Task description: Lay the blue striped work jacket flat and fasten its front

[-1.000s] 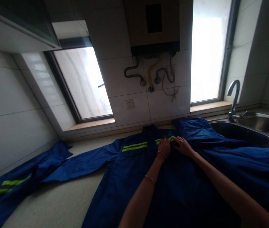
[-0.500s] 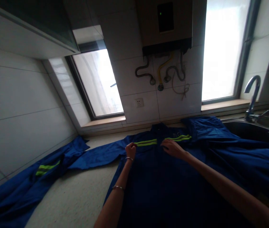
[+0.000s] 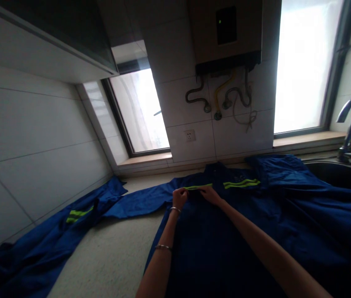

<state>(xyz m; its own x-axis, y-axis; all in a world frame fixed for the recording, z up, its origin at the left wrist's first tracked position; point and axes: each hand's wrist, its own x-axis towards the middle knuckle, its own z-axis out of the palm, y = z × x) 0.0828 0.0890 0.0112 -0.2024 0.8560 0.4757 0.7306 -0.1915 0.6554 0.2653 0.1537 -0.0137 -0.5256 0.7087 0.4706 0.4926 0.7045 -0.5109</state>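
Observation:
A dark blue work jacket with yellow-green striped bands lies spread out, collar toward the wall. My left hand is closed on the cloth at the left end of the chest band. At the right end of that same band, the fingers of my right hand are pinched on the cloth. Between the hands the band looks narrower, its lower part hidden. The other chest band lies untouched to the right. One sleeve stretches left over the counter.
More blue clothing with a yellow-green band lies at the left on the pale counter. Folded blue cloth is at the right, beside the sink and tap. A water heater hangs on the wall.
My right hand has moved left from the jacket's front opening onto the left chest band and closed there. My left hand stays at the band's end. The view has shifted slightly left.

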